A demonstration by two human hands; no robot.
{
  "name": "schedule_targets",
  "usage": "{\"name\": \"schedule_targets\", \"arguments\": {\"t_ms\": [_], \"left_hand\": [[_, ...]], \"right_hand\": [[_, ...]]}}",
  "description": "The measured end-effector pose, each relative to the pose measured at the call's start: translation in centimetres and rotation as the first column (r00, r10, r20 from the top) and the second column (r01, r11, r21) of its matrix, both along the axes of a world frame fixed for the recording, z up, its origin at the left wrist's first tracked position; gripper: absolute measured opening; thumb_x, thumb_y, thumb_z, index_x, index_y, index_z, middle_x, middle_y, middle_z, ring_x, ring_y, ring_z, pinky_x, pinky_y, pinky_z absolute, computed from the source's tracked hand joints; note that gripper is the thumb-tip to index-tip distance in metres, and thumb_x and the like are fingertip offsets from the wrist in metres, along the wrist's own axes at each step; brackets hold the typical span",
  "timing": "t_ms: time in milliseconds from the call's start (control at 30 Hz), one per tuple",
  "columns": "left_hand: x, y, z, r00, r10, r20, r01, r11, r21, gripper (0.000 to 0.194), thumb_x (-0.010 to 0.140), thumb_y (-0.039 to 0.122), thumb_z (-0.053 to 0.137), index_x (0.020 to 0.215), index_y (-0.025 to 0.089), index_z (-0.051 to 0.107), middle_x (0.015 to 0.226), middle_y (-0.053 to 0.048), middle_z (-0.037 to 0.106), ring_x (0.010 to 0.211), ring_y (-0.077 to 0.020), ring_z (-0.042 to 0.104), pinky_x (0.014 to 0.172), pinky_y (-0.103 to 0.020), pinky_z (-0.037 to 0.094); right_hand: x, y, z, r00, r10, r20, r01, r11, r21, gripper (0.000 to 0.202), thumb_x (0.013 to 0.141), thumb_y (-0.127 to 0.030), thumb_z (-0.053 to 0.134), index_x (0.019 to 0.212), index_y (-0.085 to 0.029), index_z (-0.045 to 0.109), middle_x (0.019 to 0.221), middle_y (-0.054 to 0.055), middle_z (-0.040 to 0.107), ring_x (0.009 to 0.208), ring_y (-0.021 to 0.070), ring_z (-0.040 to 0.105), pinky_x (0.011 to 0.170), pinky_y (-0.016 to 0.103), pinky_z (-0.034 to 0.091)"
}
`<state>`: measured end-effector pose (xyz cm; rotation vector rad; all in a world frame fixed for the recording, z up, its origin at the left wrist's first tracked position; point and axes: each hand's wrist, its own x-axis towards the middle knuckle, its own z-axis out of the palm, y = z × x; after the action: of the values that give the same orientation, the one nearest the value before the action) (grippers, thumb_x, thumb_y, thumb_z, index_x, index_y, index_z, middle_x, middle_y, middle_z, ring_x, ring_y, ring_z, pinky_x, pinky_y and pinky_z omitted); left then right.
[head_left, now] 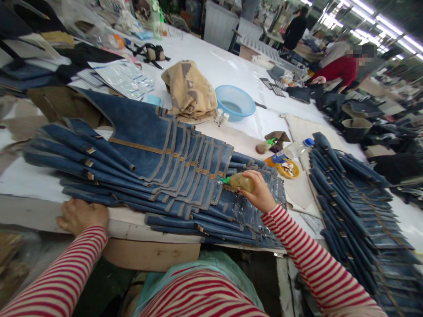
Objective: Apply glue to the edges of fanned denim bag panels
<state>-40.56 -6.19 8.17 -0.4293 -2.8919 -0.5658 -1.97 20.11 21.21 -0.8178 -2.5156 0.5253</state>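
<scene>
My right hand (256,191) is closed around a squeeze bottle (243,182) of brownish liquid. The bottle is tipped sideways, its green nozzle pointing left at the grey edge of the overlapping blue fabric pieces (139,127). Wet, shiny streaks show on the edges just below and right of the nozzle. These pieces are fanned in a row, with grey borders and a brown stripe across them. At the table's front edge, my left hand (84,215) lies beside the lower left of the pieces, fingers curled; what is under them is hidden.
Behind the pieces stand a patterned tan cloth (191,90) and a blue basin (234,103). Another green-tipped bottle (265,145), a clear bottle (294,149) and a yellow dish (288,168) are to the right. A second fanned stack (357,211) lies far right. A person in red (337,70) bends over farther back.
</scene>
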Motion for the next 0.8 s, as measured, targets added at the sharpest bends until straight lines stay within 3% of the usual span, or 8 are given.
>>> {"name": "schedule_targets", "arguments": {"t_ms": [100,267,467,800], "left_hand": [[0.2,0.1,0.4,1.000,0.000,0.011,0.000,1.000,-0.004,0.046,0.081,0.027,0.036,0.116,-0.001,0.047,0.124,-0.026,0.047,0.124,-0.0308,0.034,0.101,-0.054,0.023],[0.2,0.0,0.5,1.000,-0.005,0.016,0.005,1.000,0.003,0.047,0.081,0.027,0.035,0.119,0.001,0.045,0.126,-0.025,0.045,0.125,-0.0298,0.032,0.101,-0.054,0.022],[0.0,-0.1,0.3,1.000,-0.008,0.005,0.008,1.000,-0.019,0.046,0.079,0.026,0.036,0.115,0.000,0.048,0.123,-0.026,0.047,0.124,-0.0306,0.034,0.100,-0.054,0.024],[-0.3,-0.4,-0.1,1.000,-0.006,0.012,0.006,1.000,-0.002,0.048,0.080,0.028,0.033,0.116,0.001,0.048,0.127,-0.025,0.045,0.125,-0.0300,0.032,0.101,-0.054,0.022]], "right_hand": [[0.1,0.1,0.0,1.000,0.031,-0.004,-0.031,0.999,0.013,0.043,0.077,-0.036,0.059,0.116,-0.024,0.044,0.114,0.011,0.047,0.109,0.0254,0.046,0.093,0.047,0.041],[-0.1,0.6,0.4,0.999,-0.029,-0.044,0.031,0.998,0.049,0.043,0.077,-0.037,0.059,0.116,-0.025,0.044,0.116,0.010,0.046,0.112,0.0263,0.044,0.096,0.049,0.039],[-0.4,0.8,0.5,1.000,0.025,-0.014,-0.024,0.998,0.053,0.041,0.078,-0.036,0.059,0.115,-0.024,0.044,0.114,0.010,0.046,0.110,0.0251,0.046,0.095,0.047,0.040],[-1.4,3.1,1.4,0.994,-0.087,-0.068,0.094,0.988,0.120,0.042,0.078,-0.040,0.057,0.115,-0.023,0.044,0.114,0.010,0.046,0.109,0.0258,0.046,0.095,0.048,0.039]]}}
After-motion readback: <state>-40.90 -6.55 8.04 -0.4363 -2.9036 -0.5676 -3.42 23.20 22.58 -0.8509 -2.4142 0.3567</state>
